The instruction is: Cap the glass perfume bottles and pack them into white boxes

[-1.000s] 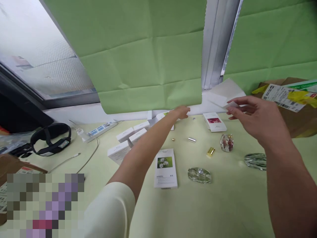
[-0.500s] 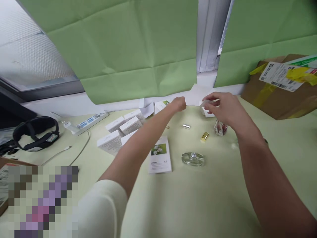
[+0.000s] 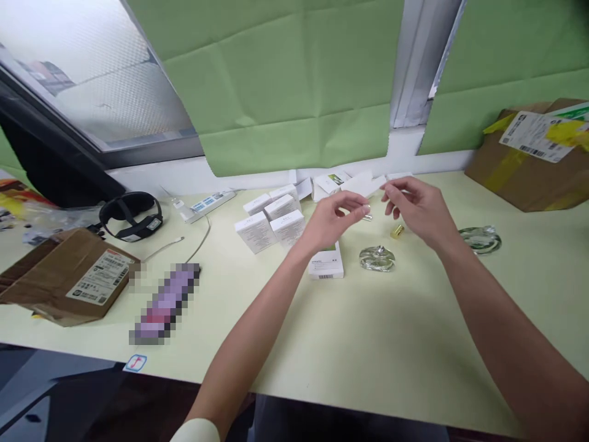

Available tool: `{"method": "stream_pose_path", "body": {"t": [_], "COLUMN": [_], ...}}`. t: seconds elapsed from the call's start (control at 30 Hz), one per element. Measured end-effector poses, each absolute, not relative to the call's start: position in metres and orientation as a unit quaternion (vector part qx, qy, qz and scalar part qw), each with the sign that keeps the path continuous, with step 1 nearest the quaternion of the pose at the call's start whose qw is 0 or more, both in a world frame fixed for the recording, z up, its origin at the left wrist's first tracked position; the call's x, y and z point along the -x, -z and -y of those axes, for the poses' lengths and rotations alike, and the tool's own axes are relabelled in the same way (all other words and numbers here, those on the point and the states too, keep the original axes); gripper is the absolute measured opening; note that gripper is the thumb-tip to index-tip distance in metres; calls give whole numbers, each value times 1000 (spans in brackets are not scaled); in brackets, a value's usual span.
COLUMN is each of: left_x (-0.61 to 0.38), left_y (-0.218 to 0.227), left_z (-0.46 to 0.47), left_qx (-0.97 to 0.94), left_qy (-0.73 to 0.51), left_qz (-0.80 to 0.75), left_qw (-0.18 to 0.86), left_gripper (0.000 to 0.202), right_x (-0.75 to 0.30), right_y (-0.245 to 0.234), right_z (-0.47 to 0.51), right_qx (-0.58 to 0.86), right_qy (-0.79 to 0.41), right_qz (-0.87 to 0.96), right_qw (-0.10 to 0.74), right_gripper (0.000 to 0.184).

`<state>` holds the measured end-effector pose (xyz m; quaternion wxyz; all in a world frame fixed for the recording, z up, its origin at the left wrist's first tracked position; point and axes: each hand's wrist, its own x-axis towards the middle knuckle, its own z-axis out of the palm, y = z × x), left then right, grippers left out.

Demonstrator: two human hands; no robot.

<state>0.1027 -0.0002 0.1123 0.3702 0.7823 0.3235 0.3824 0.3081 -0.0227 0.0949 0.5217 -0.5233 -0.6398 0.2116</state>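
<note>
Both my hands hover over the pale green table [image 3: 368, 344], near its far edge. My left hand [image 3: 334, 218] has loosely curled, parted fingers, and I see nothing in them. Its thumb tip is just above a small silver cap [image 3: 367, 217]. My right hand [image 3: 414, 204] hangs close to the left one, fingers bent and apart, holding nothing that I can see. A gold cap [image 3: 396, 231] lies under it. A flat glass bottle [image 3: 377, 258] and a white box with a barcode [image 3: 326, 266] lie just nearer to me.
A cluster of white boxes [image 3: 271, 220] stands left of my hands, and more white boxes [image 3: 343, 182] lie by the wall. A second glass bottle [image 3: 481, 238] lies to the right. Cardboard parcels [image 3: 529, 159] [image 3: 69, 276], a black headset [image 3: 131, 215] and a power strip [image 3: 207, 204] are about.
My hands have drawn back from the wall toward the table's middle. The small white box that my right hand held is gone from it. The camera has pulled back and down.
</note>
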Motion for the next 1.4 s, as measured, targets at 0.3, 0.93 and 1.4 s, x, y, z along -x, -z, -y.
{"method": "stream_pose_path", "body": {"t": [0.3,0.93,1.4], "left_x": [-103,-92,-95], "left_y": [-85,-43,-37], "left_z": [24,45,54], "left_qx": [-739,-883,-917], "left_qy": [-329,-218,-190], "left_qz": [-244,-343,-320], "left_qw": [535,235,145], "left_gripper": [25,38,42], "right_x": [-302,-322,-328], "right_y": [-73,-54,-48], "right_z": [93,85,81], "right_qx": [445,486,474], "right_qy": [-153,-222,-196], "right_qz": [731,705,775], "right_qw": [494,467,369], "right_gripper": [24,15,26]}}
